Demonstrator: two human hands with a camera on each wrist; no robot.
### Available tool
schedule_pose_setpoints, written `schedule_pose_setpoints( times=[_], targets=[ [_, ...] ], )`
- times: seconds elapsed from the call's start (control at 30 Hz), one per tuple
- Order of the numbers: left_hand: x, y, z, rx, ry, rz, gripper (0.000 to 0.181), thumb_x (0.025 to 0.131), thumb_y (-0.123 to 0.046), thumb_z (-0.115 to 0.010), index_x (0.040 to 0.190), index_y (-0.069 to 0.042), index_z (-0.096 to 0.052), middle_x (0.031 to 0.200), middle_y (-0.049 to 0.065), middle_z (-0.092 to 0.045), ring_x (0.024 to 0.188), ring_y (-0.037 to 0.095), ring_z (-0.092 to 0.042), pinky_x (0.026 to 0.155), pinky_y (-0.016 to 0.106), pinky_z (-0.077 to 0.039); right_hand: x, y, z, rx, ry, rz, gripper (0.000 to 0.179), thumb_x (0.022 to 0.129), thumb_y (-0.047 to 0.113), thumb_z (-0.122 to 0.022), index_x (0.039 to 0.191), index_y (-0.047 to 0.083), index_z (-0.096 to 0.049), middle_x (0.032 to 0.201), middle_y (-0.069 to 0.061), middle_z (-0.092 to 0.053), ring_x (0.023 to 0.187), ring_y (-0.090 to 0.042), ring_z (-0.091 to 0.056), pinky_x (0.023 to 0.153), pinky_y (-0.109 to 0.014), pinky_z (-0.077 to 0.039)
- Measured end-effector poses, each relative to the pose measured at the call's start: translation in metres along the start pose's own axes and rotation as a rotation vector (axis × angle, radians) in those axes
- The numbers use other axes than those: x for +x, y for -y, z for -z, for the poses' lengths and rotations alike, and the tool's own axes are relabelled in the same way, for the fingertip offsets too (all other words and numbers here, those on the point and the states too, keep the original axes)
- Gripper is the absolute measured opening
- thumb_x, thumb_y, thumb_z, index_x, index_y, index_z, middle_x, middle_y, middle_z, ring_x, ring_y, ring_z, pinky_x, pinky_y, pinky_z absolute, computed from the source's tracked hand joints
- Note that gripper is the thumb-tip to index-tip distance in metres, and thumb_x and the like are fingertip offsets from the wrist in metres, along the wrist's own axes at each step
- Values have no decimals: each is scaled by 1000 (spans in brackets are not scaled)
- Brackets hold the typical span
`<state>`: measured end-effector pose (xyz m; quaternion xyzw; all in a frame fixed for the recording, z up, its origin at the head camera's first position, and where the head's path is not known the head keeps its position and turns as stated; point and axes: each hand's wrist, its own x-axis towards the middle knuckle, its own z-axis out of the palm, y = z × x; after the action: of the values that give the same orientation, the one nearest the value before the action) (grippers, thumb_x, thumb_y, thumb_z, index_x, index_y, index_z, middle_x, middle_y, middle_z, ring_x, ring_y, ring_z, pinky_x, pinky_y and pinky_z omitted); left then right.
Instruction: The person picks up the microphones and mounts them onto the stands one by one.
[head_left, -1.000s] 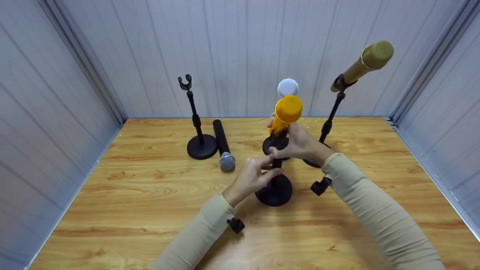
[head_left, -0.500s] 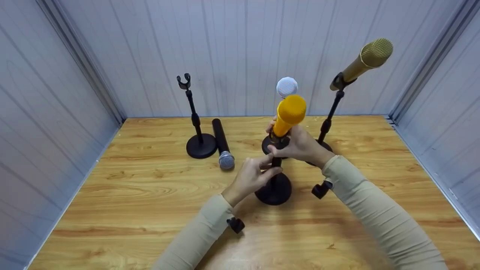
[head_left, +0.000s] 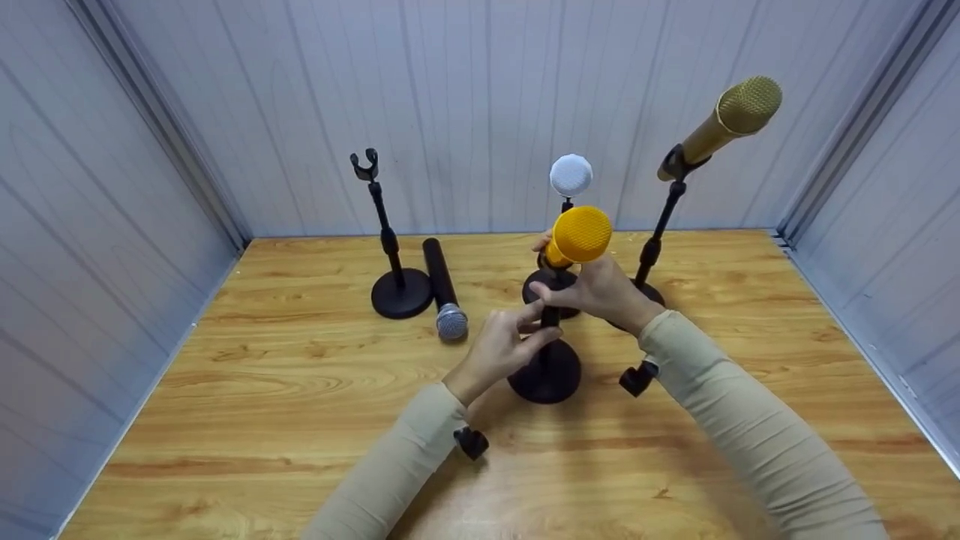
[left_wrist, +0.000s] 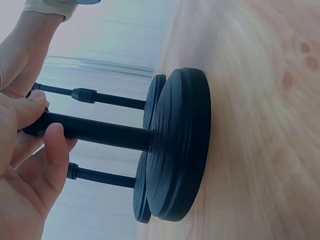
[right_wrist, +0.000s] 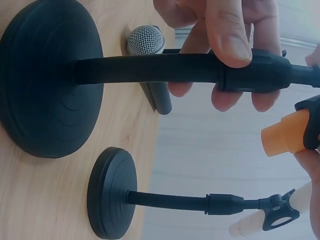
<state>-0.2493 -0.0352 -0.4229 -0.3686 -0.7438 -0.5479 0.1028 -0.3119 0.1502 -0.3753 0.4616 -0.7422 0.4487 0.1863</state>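
Note:
A yellow-orange microphone (head_left: pixel 581 234) sits in the clip of a black desk microphone stand (head_left: pixel 546 375), its head tilted toward me. My left hand (head_left: pixel 499 349) grips the stand's upright, thumb and fingers round the thick collar (right_wrist: pixel 255 70) in the right wrist view. My right hand (head_left: pixel 604 292) holds the microphone at its clip, fingers behind it and thumb reaching down beside the thin upper pole. The right wrist view shows the microphone's orange tail (right_wrist: pixel 285 135) poking through the clip. Part of the right hand's grip is hidden behind the microphone.
Behind stands a white microphone (head_left: pixel 571 175) on its own stand. A gold microphone (head_left: pixel 731 124) is clipped in a stand at right. On the left, a stand with a bare clip (head_left: pixel 401 292) is beside a black microphone with silver head (head_left: pixel 451 322) lying on the wooden table (head_left: pixel 300 420).
The yellow-orange microphone's head has tipped lower and more toward me, showing more of the white microphone's stand behind. Both hands stay at the stand; the left has barely moved.

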Motion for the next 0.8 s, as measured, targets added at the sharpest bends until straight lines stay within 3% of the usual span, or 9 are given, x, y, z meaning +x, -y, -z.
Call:
schedule_pose_setpoints(
  times=[0.1, 0.27, 0.33, 0.5, 0.63, 0.8],
  targets=[
    [2, 9, 0, 4, 19, 18, 28, 95, -1, -70, 120, 9, -68, 116, 23, -70, 102, 28, -72, 85, 32, -58, 0, 0, 3, 3, 24, -4, 61, 80, 1, -86, 131, 3, -53, 128, -6, -59, 119, -28, -56, 103, -41, -46],
    [4, 30, 4, 25, 85, 51, 35, 96, -14, -72, 128, -1, -67, 117, 12, -73, 105, 20, -71, 88, 27, -56, 0, 9, 15, -14, 117, -3, 75, 82, 7, -86, 145, 8, -46, 145, -4, -52, 142, -26, -39, 116, -50, -33],
    [5, 29, 8, 60, 113, 61, 39, 97, -17, -72, 132, -3, -65, 118, 10, -73, 107, 18, -70, 86, 28, -57, -3, 13, 22, -43, 146, 1, 79, 83, 9, -85, 149, 11, -43, 150, -3, -48, 144, -27, -37, 117, -51, -30],
    [6, 22, 19, 136, 139, 69, 42, 99, -24, -69, 136, -7, -60, 125, 6, -70, 110, 18, -69, 80, 35, -59, -12, 13, 41, -60, 130, -64, 86, 82, 3, -84, 152, 6, -34, 153, -9, -43, 142, -27, -41, 111, -52, -39],
    [10, 13, 27, 108, 125, 36, 41, 101, -23, -66, 138, -7, -58, 129, 4, -67, 110, 18, -67, 83, 35, -57, -24, 10, 53, -17, 100, -152, 85, 82, -5, -81, 151, 1, -32, 153, -15, -41, 142, -31, -40, 111, -56, -38],
    [12, 3, 33, 66, 102, -2, 38, 102, -21, -65, 137, -9, -59, 125, 3, -67, 107, 18, -67, 86, 42, -55, -38, 7, 63, 16, 145, -228, 80, 87, -2, -78, 154, 7, -35, 152, -13, -42, 138, -32, -44, 111, -57, -37]
  ],
)
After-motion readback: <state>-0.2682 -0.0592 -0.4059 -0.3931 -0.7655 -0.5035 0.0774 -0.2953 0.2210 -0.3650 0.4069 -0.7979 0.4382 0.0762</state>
